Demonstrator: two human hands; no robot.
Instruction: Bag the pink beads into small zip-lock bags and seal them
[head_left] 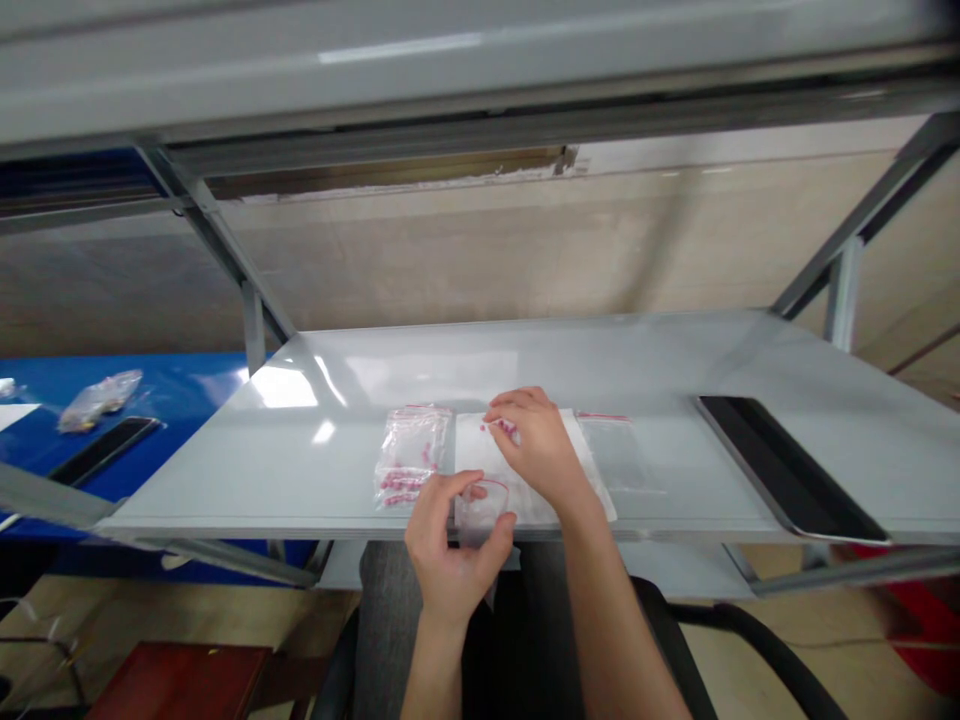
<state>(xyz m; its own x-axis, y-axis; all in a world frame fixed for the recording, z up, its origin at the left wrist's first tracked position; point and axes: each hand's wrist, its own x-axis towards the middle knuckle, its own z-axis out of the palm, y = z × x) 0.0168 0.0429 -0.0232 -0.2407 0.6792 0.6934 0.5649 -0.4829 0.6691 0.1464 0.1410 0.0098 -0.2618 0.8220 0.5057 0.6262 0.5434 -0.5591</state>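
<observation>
My left hand (454,540) holds a small clear zip bag (487,508) at the front edge of the bench (712,350), its red-lined mouth turned upward between my thumb and fingers, which stand apart on either side of it. My right hand (534,440) is bent down over a white sheet (585,480), its fingertips gathered at a little cluster of pink beads (508,428); I cannot tell whether I have any pinched yet. The beads lie on the sheet, partly hidden by my right fingers, just beyond the bag.

I judge the step in hand to be picking out beads while the bag is kept ready. The next move seems to call for a light, sure pinch on the right, since the pieces are tiny and could roll, and for the left to keep the bag's mouth spread and steady.

To the left of the sheet lie bead-filled zip bags (409,480); at its right edge, flat clear bags (619,455) with a red line along the top, apparently unfilled.
</observation>
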